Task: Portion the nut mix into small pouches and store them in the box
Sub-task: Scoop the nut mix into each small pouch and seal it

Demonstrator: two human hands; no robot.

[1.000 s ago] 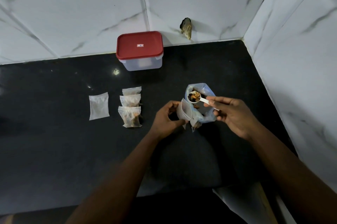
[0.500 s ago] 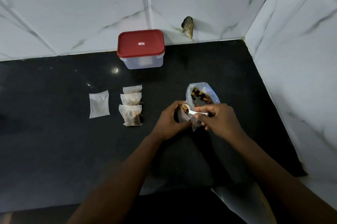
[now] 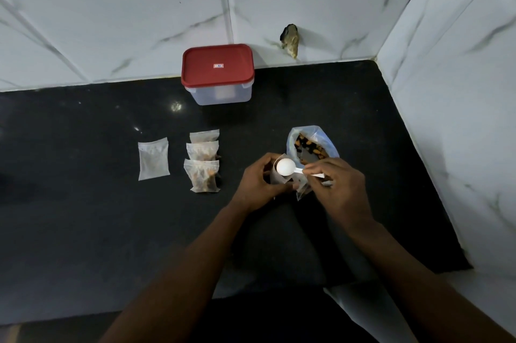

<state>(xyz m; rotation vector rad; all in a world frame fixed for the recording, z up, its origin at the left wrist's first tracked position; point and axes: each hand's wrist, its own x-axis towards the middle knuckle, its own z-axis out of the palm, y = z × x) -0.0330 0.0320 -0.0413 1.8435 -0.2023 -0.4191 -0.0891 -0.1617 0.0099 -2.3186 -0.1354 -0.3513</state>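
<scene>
Far left on the tabletop (image 3: 83,231) lies one flat pouch (image 3: 153,158), seemingly unfilled. Just right of it, three filled pouches (image 3: 201,179) lie in an overlapping column, none of them boxed. Beyond them, against the wall, the box (image 3: 223,94) stands with its red lid (image 3: 217,71) on.

At centre the left hand (image 3: 258,183), grip curled round an open pouch (image 3: 276,178), holds it upright. Over its mouth the white spoon (image 3: 285,167) is turned bowl-down. The right hand (image 3: 337,189), grip pinching the handle, tips it. Behind them the nut mix bag (image 3: 310,147) stands open with mix inside.

Judgement: a fourth portion is under way. Closing it, filling the flat pouch and all boxing are outstanding.
</scene>
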